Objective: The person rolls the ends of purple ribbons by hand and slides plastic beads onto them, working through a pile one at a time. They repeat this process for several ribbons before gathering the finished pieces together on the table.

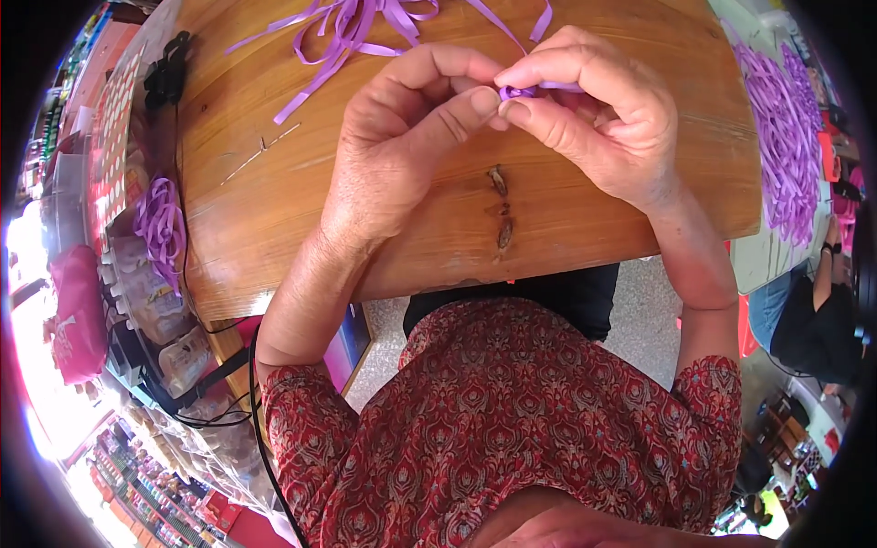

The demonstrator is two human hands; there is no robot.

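Observation:
Both hands meet above the far part of the wooden table. Between thumb and forefinger, my right hand pinches a small coil or knot of purple ribbon. My left hand is closed too, its thumb and fingertips pressed together at the left side of the same coil. A strand of the ribbon runs back past the right fingers. Beyond the hands lies a loose heap of purple ribbons. To the left of my left hand, a thin needle-like metal tool rests on the wood.
A bundle of purple ribbon hangs at the table's left side, near a black cable and clear plastic bags. Many cut purple ribbons cover a pale surface on the right. Another person in black is at the far right.

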